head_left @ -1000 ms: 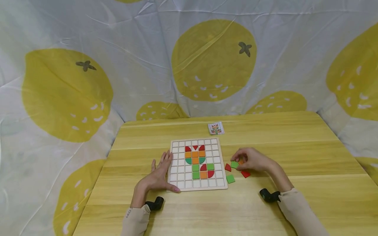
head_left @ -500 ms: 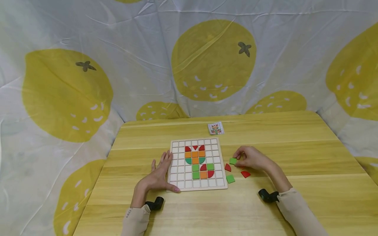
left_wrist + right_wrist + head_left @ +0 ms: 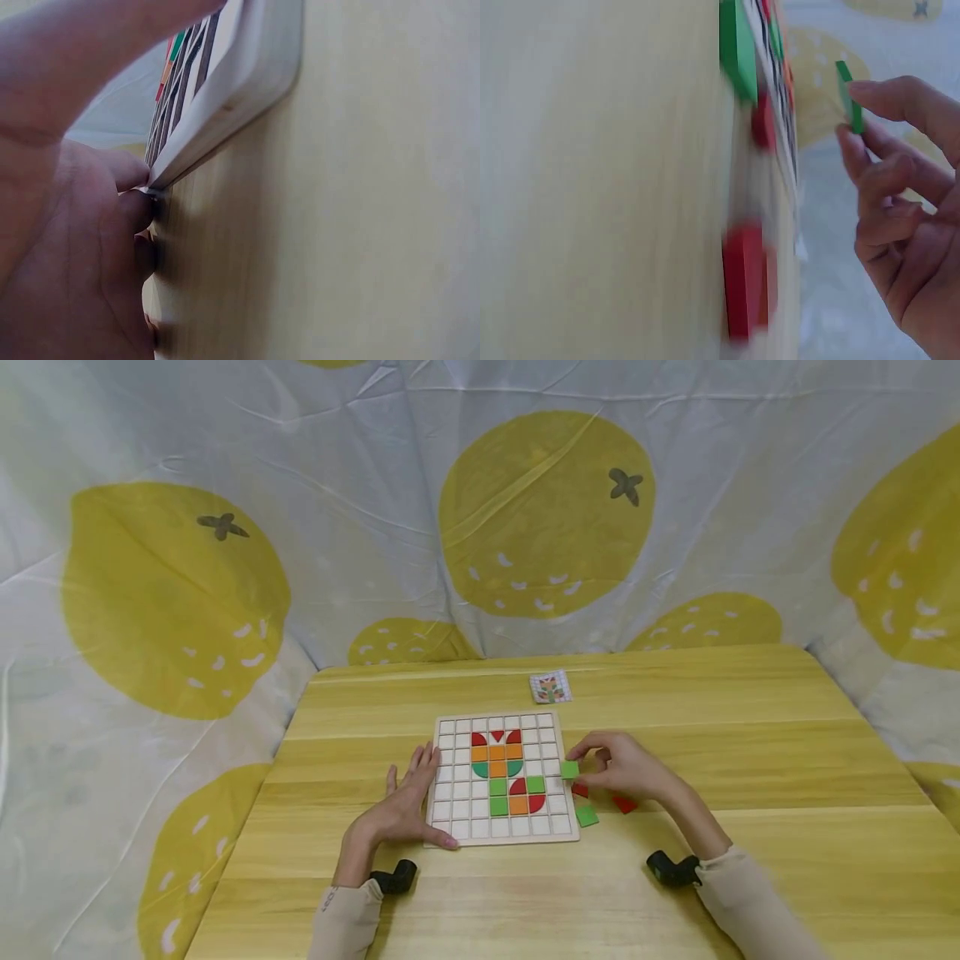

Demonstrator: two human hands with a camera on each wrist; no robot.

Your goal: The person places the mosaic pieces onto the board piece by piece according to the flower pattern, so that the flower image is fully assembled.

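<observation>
A square wooden grid board (image 3: 459,831) lies on the table, with red, orange and green tiles forming a flower-like pattern in its cells. My left hand (image 3: 401,810) rests along the board's left edge, fingers spread and thumb at the front corner. Between thumb and fingertips, my right hand (image 3: 626,768) pinches a green square tile (image 3: 570,769) over the board's right rim. The right wrist view shows this green tile (image 3: 849,97) raised above the tabletop. Below the right hand are a red quarter-round tile (image 3: 581,790), another red tile (image 3: 625,804) and a green square tile (image 3: 587,816).
Behind the board lies a small pattern card (image 3: 551,687) printed with a flower on a grid. The wooden table (image 3: 495,902) meets a lemon-print cloth (image 3: 547,527) at the back and sides. Black devices (image 3: 672,870) sit at both wrists.
My right hand has lifted the green square tile from among the loose tiles and carried it left to the board's right rim. The left hand stays in place.
</observation>
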